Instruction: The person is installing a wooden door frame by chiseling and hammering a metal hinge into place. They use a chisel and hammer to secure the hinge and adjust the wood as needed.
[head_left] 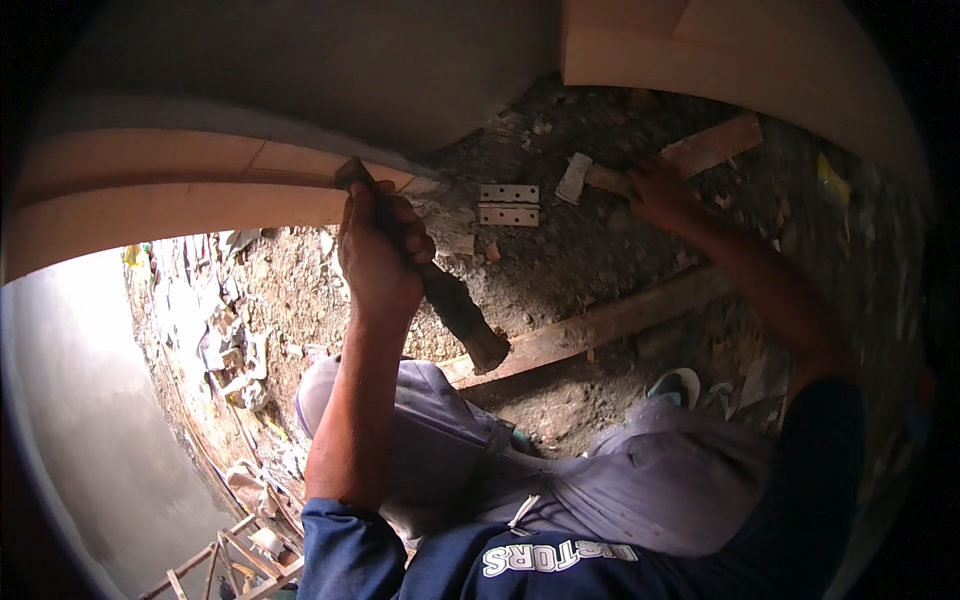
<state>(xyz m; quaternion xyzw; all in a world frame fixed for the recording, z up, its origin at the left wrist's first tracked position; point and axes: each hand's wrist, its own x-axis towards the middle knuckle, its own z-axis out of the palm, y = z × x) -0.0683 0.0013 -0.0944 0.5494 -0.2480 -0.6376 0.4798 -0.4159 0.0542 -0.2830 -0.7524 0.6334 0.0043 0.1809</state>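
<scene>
My left hand (pixel 385 245) is closed round a thick dark tool that looks like a chisel (pixel 462 310), its handle wrapped and its brown lower end frayed. The other end rises past my fingers, close to a wooden frame piece (pixel 200 205). Farther right, my right hand (pixel 665 195) grips the short wooden handle of a hammer (pixel 573 178), whose pale head points left; it is low over the ground and a little blurred. Between the hands a silver metal hinge (pixel 510 205) lies unfolded, its screw holes showing.
A wooden plank (pixel 600 325) crosses the rubble floor (pixel 290 280) before my knees, with another board (pixel 715 145) past my right hand. A grey panel (pixel 300 60) and a wide wooden piece (pixel 740 50) stand at the far side. Paper scraps (pixel 225 345) litter the left, near a wooden rack (pixel 225 560).
</scene>
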